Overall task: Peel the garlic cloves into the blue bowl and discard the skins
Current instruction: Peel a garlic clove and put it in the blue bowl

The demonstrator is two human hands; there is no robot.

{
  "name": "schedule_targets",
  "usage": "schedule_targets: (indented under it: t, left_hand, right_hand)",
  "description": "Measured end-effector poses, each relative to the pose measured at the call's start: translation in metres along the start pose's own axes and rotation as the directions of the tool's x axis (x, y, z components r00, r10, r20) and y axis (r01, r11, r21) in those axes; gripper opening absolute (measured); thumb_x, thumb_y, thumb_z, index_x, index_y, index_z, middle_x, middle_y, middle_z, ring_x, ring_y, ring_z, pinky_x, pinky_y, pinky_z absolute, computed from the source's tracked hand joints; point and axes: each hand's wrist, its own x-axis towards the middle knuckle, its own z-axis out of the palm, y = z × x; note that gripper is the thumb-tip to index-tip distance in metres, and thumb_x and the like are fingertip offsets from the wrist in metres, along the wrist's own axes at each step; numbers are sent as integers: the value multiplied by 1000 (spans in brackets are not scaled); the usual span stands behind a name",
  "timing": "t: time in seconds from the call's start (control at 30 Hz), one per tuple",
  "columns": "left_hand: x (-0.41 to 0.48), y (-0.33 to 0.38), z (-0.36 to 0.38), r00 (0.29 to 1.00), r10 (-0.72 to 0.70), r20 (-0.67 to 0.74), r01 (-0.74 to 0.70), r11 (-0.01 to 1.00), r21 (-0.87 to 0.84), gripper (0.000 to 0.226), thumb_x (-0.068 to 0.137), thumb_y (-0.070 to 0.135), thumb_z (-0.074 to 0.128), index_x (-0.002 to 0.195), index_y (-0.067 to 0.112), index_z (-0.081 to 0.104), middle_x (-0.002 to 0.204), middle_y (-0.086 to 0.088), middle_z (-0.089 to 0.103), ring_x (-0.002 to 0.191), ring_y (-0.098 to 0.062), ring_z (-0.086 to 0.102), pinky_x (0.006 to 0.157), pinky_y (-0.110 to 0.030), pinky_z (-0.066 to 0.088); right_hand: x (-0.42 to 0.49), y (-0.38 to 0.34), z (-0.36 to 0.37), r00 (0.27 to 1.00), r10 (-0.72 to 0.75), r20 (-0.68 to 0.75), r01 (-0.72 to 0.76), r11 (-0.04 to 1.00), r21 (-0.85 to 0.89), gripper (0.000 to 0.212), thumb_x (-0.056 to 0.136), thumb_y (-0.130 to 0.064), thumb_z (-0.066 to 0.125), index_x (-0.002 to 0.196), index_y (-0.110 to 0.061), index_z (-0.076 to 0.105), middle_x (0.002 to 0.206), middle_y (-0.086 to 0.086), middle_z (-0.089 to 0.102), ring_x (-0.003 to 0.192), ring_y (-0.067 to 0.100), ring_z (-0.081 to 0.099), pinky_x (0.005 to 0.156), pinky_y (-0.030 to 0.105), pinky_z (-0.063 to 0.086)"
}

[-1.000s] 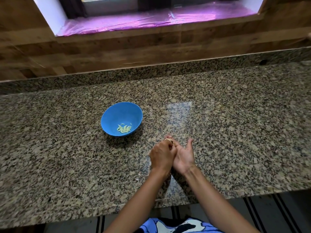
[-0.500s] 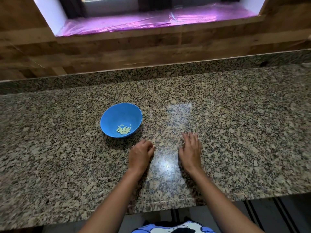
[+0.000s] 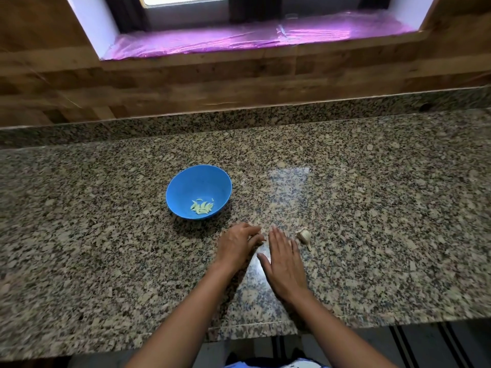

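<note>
Head view, the only view supplied. Progress: a small heap of pale yellow-green, crescent-shaped peeled garlic cloves (image 3: 202, 207) lies at the bottom of the round, smooth-walled blue bowl (image 3: 186, 181), so peeling is judged largely done. One off-white, papery garlic remnant with a short dry stem (image 3: 304, 235) lies on the polished, brown-and-grey speckled granite counter (image 3: 385, 221), at 1 o'clock of the right grip (image 3: 284, 266) and just beside its fingertips. Whether it contains cloves cannot be told. Skin disposal is judged outstanding; no waste container is visible. The bowl stands at 11 o'clock of the left grip (image 3: 235, 245), near but apart. Right grip: released, fingers straight, palm down on the counter. Left grip: fingers curled, tips on the counter; whether they pinch skin fragments cannot be told. Glossy, wrinkled purple film (image 3: 239, 39) covers the window sill at 12 o'clock.
</note>
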Motion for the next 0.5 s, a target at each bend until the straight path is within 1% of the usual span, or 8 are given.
schedule_targets:
  t: [0.07, 0.13, 0.2, 0.27, 0.33, 0.37, 0.43, 0.5]
  left_hand:
    - [1, 1, 3, 1000, 19, 1, -19, 1000, -2, 28, 91, 36, 58, 114, 21, 68, 107, 3, 64, 97, -15, 61, 80, -31, 49]
    - [1, 2, 4, 1000, 19, -22, -19, 1000, -9, 23, 92, 31, 58, 107, 17, 70, 101, 0, 65, 92, -17, 61, 79, -34, 50]
    - [1, 2, 4, 1000, 22, -12, -22, 999, 27, 22, 93, 29, 56, 103, 15, 68, 99, 0, 64, 89, -17, 60, 78, -36, 52]
    - [-1, 1, 1, 1000, 6, -7, -6, 999, 36, 18, 94, 27, 54, 99, 13, 64, 92, 0, 65, 81, -16, 61, 73, -35, 53]
    - [-2, 0, -4, 995, -97, -25, 96, 993, -64, 12, 94, 23, 55, 94, 13, 61, 81, 0, 66, 70, -14, 62, 66, -31, 54]
    - [-1, -2, -8, 986, -164, -18, 160, 979, -127, 10, 92, 22, 57, 92, 13, 62, 82, 2, 68, 71, -13, 63, 66, -30, 55]
    - [2, -5, -15, 967, -242, 80, 252, 950, -182, 7, 89, 18, 63, 87, 13, 66, 90, 4, 69, 77, -11, 65, 68, -24, 53]
    - [4, -3, -22, 947, -219, 235, 254, 958, -131, 5, 87, 16, 64, 86, 12, 67, 85, 4, 69, 74, -6, 63, 60, -15, 45]
  right_hand:
    - [0, -2, -1, 1000, 1, -8, -2, 1000, -28, 76, 88, -62, -5, 146, -14, -4, 153, -3, -10, 143, 14, -8, 110, 29, -18]
    - [0, -3, -3, 1000, -1, 31, 2, 999, -41, 79, 85, -66, -6, 146, -16, -10, 151, -4, -18, 139, 13, -19, 107, 27, -25]
    - [0, -2, -4, 1000, -4, 25, 5, 999, -35, 85, 81, -70, -13, 146, -15, -10, 152, -4, -17, 139, 13, -21, 106, 26, -26]
    - [-1, -2, -5, 999, -3, 35, 4, 1000, -31, 90, 76, -72, -19, 145, -16, -12, 152, -4, -19, 138, 13, -23, 106, 26, -27]
    - [-1, -2, -6, 999, 0, 53, 1, 1000, -24, 85, 77, -70, -14, 144, -18, -16, 151, -5, -23, 137, 11, -27, 106, 27, -27]
    - [-1, -3, -7, 999, 4, 49, -3, 1000, -22, 82, 80, -68, -9, 144, -18, -17, 151, -5, -24, 136, 10, -28, 106, 27, -27]
    - [-1, -3, -8, 999, 13, 46, -12, 1000, -21, 77, 86, -64, 3, 145, -18, -16, 151, -5, -23, 136, 10, -27, 106, 26, -27]
    - [-1, -3, -8, 998, 14, 54, -13, 1000, -22, 75, 89, -61, 8, 145, -17, -15, 151, -5, -23, 136, 9, -27, 105, 26, -28]
